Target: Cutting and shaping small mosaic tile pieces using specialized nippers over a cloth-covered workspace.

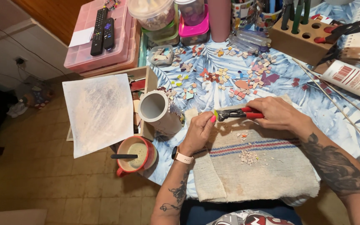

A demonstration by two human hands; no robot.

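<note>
A: Status on the hands?

B: Right hand (276,113) is clenched around the red handles of the tile nippers (238,113), grip closed on them. Left hand (198,132) pinches a small tile piece (215,114) at the nipper jaws, fingertips tight on it. Both sit over the folded cloth (255,166) at the near edge of the worktop (213,93).

A: How does the piece handle?

B: Judging by looks: light, stiff, brittle, probably glazed so a bit slippery. Too small to tell the edges. It's taken by the flat faces with thumb and forefinger, close to the jaws. The nippers look like steel with coated handles, rigid; held well back on the handles.

A: Surfaces?

B: Cloth is coarse woven, off-white with blue and red stripes, soft. Pale tile chips (248,156) lie on it in a small heap. The worktop has a glossy blue leaf-print cover, with loose mosaic tiles (223,79) scattered over it: red, pink, cream, mostly squarish.

A: Anything else close?

B: A white cylinder (160,111) lies on its side just left of the left hand, smooth, open end towards the camera. A red mug (136,154) with a dark stick across it is near the worktop corner. A wooden tool block (303,37) stands at the back right, a white tube (355,79) beside it.
</note>
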